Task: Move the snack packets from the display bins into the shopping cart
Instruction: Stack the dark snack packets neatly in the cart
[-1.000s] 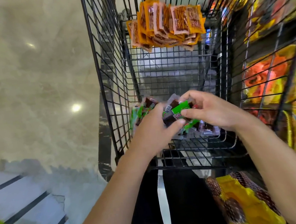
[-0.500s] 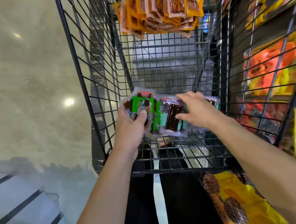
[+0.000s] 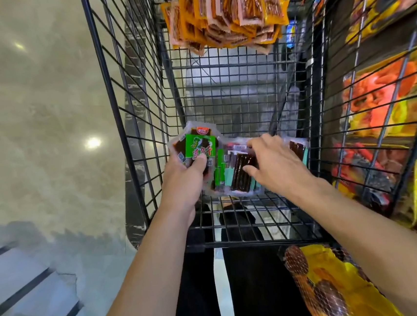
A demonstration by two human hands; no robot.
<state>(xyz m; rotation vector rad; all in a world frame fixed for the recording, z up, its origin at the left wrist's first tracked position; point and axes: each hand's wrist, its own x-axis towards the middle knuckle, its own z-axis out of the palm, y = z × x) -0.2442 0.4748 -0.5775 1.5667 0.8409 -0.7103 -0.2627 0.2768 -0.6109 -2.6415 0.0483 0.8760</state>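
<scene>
Both my hands are inside the black wire shopping cart (image 3: 135, 144), low over its near floor. My left hand (image 3: 185, 183) grips a clear packet with a green label (image 3: 197, 146), thumb across its front. My right hand (image 3: 277, 166) lies palm down with spread fingers on a loose pile of green and dark brown snack packets (image 3: 239, 175) resting on the cart floor; I cannot tell whether it grips one. A heap of orange snack packets (image 3: 226, 13) sits on the raised shelf at the cart's far end.
Wire display bins (image 3: 380, 105) with orange and yellow snack bags stand close along the right. A yellow bag in red netting (image 3: 329, 286) lies at the lower right under my right forearm. Pale marble floor (image 3: 33, 123) stretches on the left, and steps (image 3: 24, 290) show at lower left.
Both hands went down and forward into the cart with the green packets. The bunch has spread flat on the cart floor, and my right hand has flattened over it.
</scene>
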